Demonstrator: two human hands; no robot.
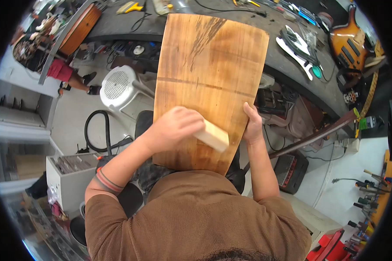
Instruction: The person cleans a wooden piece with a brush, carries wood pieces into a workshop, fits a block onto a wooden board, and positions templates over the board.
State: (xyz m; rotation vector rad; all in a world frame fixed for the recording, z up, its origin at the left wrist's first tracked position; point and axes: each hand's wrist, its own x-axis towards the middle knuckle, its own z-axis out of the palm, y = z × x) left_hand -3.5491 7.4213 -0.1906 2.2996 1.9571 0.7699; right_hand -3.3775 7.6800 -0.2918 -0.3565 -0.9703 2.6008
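Note:
A large wooden board [213, 61] with dark grain marks near its top leans between the lap and the bench edge. My left hand [176, 126] is closed round one end of a pale wooden block [213, 137], which lies over the lower part of the board. What is under the block is hidden. At the board's right edge, my right hand [251, 124] grips the side, its thumb on the face and its other fingers mostly out of sight behind.
A dark workbench [117, 21] with tools and cables runs behind the board. A white stool [117, 87] and a black hose [87, 130] are at left, near another person's legs [76, 80]. An electric guitar [348, 41] stands at upper right, an amplifier [289, 172] at lower right.

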